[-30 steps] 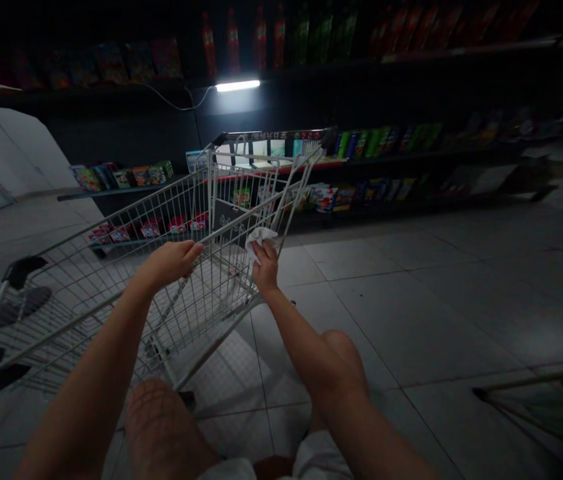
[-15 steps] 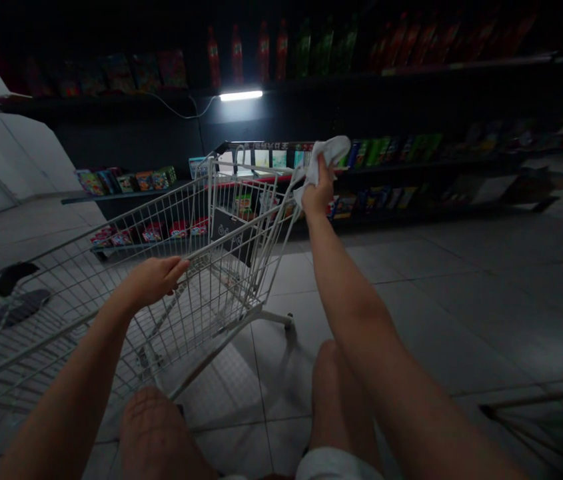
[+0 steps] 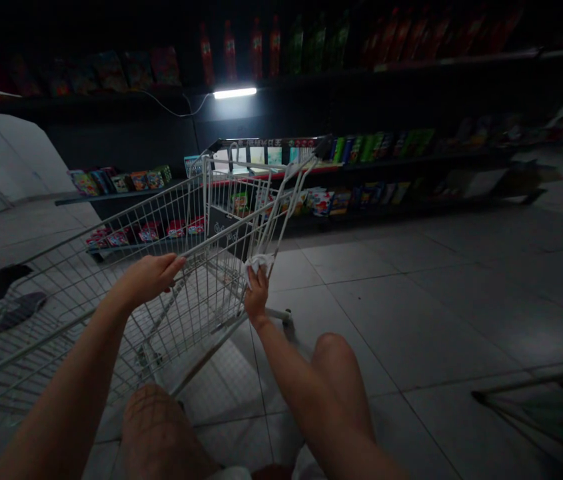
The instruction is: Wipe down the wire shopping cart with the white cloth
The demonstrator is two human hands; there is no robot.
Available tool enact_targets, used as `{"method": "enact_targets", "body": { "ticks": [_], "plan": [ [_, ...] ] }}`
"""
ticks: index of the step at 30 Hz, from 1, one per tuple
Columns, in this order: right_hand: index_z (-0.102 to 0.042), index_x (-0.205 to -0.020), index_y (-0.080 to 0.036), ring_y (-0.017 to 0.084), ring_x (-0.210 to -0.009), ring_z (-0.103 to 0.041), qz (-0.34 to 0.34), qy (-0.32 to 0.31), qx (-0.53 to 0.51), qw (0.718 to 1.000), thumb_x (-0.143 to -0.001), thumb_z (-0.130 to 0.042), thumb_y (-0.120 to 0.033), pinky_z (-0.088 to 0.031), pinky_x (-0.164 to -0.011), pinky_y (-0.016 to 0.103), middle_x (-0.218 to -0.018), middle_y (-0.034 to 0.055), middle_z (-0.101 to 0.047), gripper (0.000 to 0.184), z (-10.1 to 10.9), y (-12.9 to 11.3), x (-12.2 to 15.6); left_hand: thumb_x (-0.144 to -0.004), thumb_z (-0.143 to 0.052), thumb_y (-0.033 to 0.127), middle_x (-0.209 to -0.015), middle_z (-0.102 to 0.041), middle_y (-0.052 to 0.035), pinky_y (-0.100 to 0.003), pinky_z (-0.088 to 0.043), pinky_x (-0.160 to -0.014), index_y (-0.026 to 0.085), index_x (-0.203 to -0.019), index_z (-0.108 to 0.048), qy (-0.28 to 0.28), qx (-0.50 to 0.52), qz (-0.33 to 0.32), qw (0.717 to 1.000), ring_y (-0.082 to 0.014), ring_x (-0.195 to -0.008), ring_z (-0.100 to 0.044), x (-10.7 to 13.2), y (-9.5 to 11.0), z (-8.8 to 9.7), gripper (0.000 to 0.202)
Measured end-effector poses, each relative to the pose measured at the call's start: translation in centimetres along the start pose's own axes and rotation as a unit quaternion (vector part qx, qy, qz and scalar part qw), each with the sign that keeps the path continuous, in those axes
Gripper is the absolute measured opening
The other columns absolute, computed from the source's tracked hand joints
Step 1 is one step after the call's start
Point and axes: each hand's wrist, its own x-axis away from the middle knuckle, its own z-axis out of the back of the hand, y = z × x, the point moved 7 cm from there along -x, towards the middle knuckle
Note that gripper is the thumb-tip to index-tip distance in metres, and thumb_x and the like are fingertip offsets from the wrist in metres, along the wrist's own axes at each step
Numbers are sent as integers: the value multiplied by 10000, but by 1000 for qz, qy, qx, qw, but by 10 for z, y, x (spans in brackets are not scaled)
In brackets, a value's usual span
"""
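A metal wire shopping cart [image 3: 211,241] stands in front of me, its handle end towards the shelves. My left hand [image 3: 148,279] is closed over the cart's near top rail, fingers curled round the wire. In my right hand [image 3: 256,299] is a white cloth [image 3: 260,261], pressed against the upright frame at the cart's rear, low on the side of the basket. The fingertips lie over the cloth and hide part of it. Above that hand the bare handle bar [image 3: 281,141] shows, ending in a black corner piece [image 3: 323,145].
Behind the cart runs a dark shelf unit [image 3: 126,143] with bottles, boxes and packets, under a bright tube light [image 3: 234,93]. My bent knees flank the space below my hands. At the lower right a dark-framed object [image 3: 521,387] stands on the tiled floor [image 3: 361,313].
My right hand has come down and left with the cloth, from the handle's right end to the lower rear frame. My left hand keeps its hold on the rail.
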Motion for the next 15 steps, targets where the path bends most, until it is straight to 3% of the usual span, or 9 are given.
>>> {"method": "enact_targets", "body": {
  "ticks": [4,7,10,13,15],
  "plan": [
    [-623,-1304,-189,184,-1364,-447,-18,-47,-22,998,-740,-375,3,-420,-1114,353,-1474,80,-484,645,-14,17,70,-925,-240,612,-630,-698,-12,-278,-460,-635,232,-779,-515,-2,4,-3,1000,-189,-664,-681,-1,-2,-1,492],
    [-703,-1183,-221,163,-1223,-579,-6,-94,-65,993,-734,-403,-21,-494,-1017,290,-1361,44,-602,576,1,25,72,-925,-234,613,-625,-697,-9,-278,-456,-639,232,-772,-516,-1,-1,-3,1000,-188,-669,-682,1,-3,0,499],
    [-736,-1112,-200,186,-1164,-615,-10,-66,-74,995,-713,-439,-56,-482,-1036,308,-1264,62,-663,517,40,35,18,-921,-238,619,-627,-699,-7,-283,-457,-650,237,-780,-516,-2,-2,3,1000,-191,-670,-684,5,-3,1,493],
    [-631,-1278,-158,200,-1362,-452,11,98,-46,994,-718,-401,-43,-353,-1165,397,-1428,91,-530,616,87,30,-59,-918,-235,615,-629,-702,-12,-285,-457,-652,239,-764,-504,-6,-2,9,1000,-197,-675,-686,9,-3,2,487],
    [-589,-1323,-170,196,-1426,-359,50,99,-23,994,-716,-407,-30,-302,-1195,429,-1498,77,-451,649,88,16,-96,-916,-236,612,-633,-705,-14,-283,-456,-647,238,-754,-495,-7,-3,10,1000,-199,-684,-689,11,-2,3,483]
  ]
}}
